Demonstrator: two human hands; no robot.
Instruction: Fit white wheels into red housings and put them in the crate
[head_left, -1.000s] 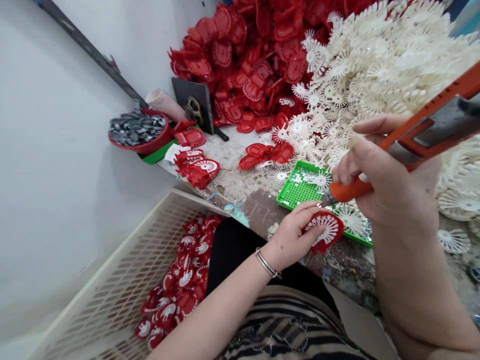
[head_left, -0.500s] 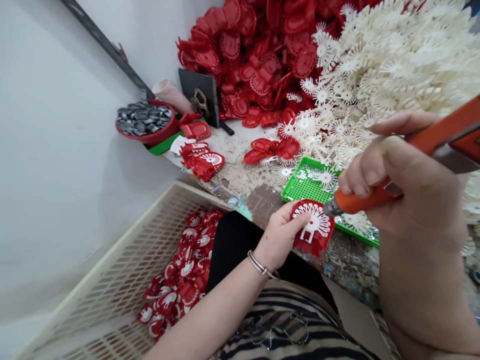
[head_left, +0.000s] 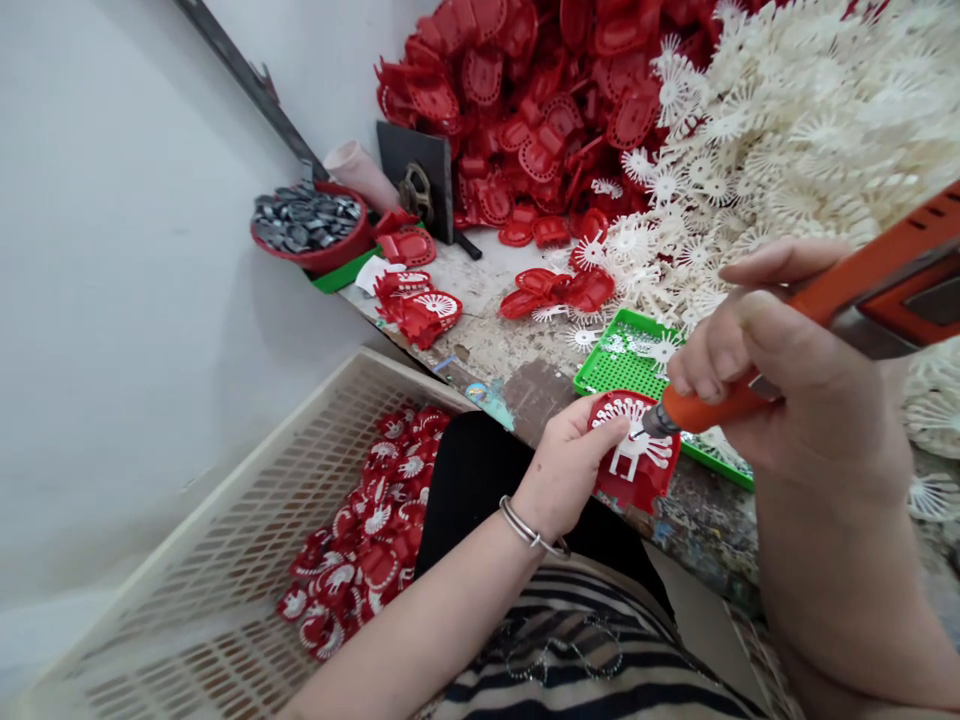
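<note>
My left hand (head_left: 574, 460) grips a red plastic part (head_left: 637, 490) by its left edge, thumb pressed on top. On that part lies a white spoked plastic piece (head_left: 624, 462) with thin arms fanned out. Wrapped round an orange electric screwdriver (head_left: 705, 405), my right hand (head_left: 802, 370) holds it slanted down to the left. The driver's bit is at the middle of the white piece; whether a screw is under it I cannot make out. A green tray (head_left: 619, 368) with small shiny bits lies just behind, partly hidden by my hands.
A heap of red parts (head_left: 540, 140) and a heap of white spoked pieces (head_left: 810, 140) cover the table's back. At left stand a red bowl of grey metal pieces (head_left: 307, 220) and a dark upright plate (head_left: 416, 180). Below is a cream crate (head_left: 225, 520) holding joined red-and-white parts.
The screwdriver's tip has moved from the right rim of the red part left and down to the middle of the white piece. The view has shifted slightly; my left hand keeps its grip.
</note>
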